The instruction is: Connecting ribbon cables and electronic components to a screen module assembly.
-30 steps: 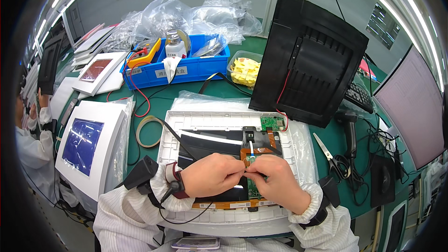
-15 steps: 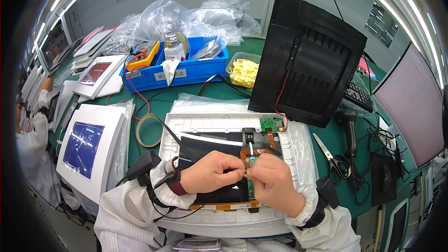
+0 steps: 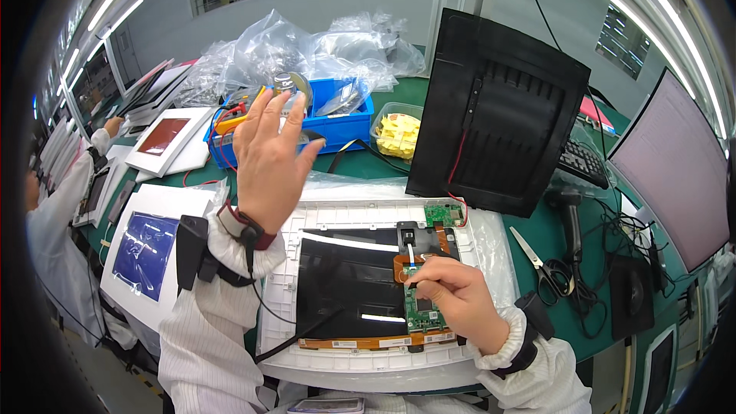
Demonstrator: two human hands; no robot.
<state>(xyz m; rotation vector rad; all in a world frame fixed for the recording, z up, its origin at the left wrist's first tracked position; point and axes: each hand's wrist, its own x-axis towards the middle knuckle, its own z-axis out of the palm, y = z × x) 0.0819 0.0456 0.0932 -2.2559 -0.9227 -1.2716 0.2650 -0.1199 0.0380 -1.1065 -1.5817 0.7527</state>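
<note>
My left hand [image 3: 270, 157] is raised over the table in front of the blue bin [image 3: 346, 132]. Its fingers are stretched and apart, and I see nothing in its grasp. Below and to the right lies an opened display panel with a white plastic frame [image 3: 280, 291] and a glossy black back [image 3: 349, 284]. My right hand [image 3: 460, 299] is over the green circuit board [image 3: 420, 320] on that panel. Its thumb and index finger pinch together beside the orange flex cable [image 3: 402, 267]. Whatever lies between those fingertips is too small to make out.
A black monitor-like housing [image 3: 498, 107] stands behind the panel, with a red wire running to a small green board [image 3: 440, 215]. Scissors [image 3: 540, 261], a barcode scanner [image 3: 569, 222] and tangled cables lie right. A white-framed blue screen [image 3: 144, 254] sits left. A tub [image 3: 397, 134] holds yellow pieces.
My left hand has left the circuit board, moved up and left, and opened. My right hand stays at the board, shifted slightly. The black strip across the panel now lies at its lower left.
</note>
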